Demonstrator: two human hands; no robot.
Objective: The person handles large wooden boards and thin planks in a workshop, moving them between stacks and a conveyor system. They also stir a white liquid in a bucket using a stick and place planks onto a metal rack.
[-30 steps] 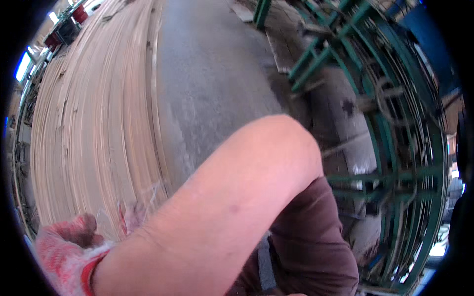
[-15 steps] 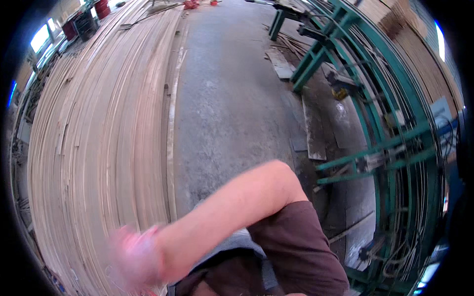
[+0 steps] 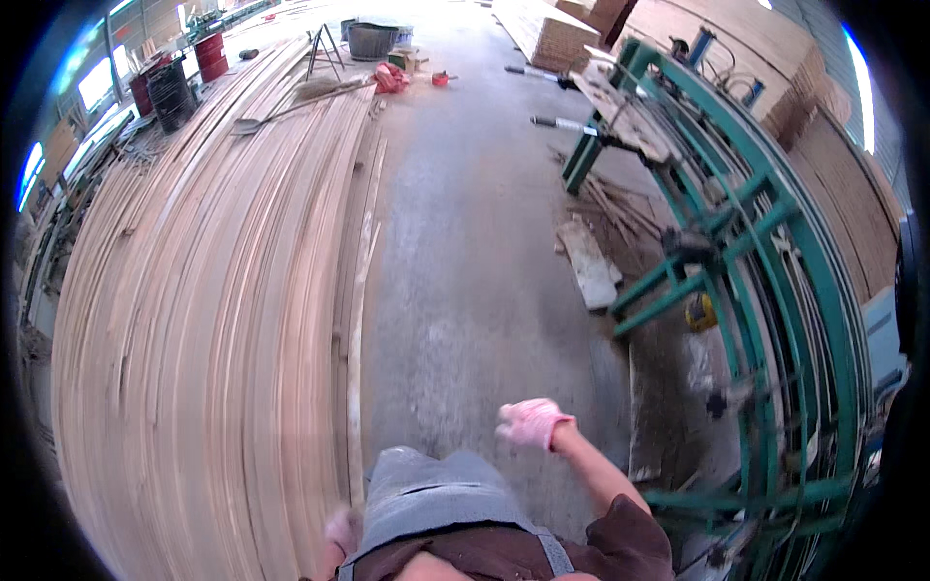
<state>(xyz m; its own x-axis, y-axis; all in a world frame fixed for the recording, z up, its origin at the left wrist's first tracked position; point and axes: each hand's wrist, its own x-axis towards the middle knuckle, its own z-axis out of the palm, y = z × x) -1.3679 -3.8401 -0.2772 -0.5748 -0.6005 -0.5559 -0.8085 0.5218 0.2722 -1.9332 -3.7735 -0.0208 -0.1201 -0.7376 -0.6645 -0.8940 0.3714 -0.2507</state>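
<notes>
beside the grey floor (image 3: 465,300), long boards (image 3: 213,320) point lengthwise ahead.

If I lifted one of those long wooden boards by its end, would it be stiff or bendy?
The long wooden boards look thin for their length, so one would probably sag or wobble. Wood that long may feel heavy held from one end. Their flat faces suggest sliding rather than rolling.

Board stack (image 3: 203,320) left, floor aisle (image 3: 455,281) mid, metal frame (image 3: 664,303) right. Shovel (image 3: 248,127) on stack's far part, tub (image 3: 372,43) beyond; drum (image 3: 209,58) off its far left. Panel pile (image 3: 751,41) behind frame, plank (image 3: 588,266) on floor by its legs. Right hand (image 3: 531,423) over aisle, left hand (image 3: 342,531) near stack's right edge
</notes>
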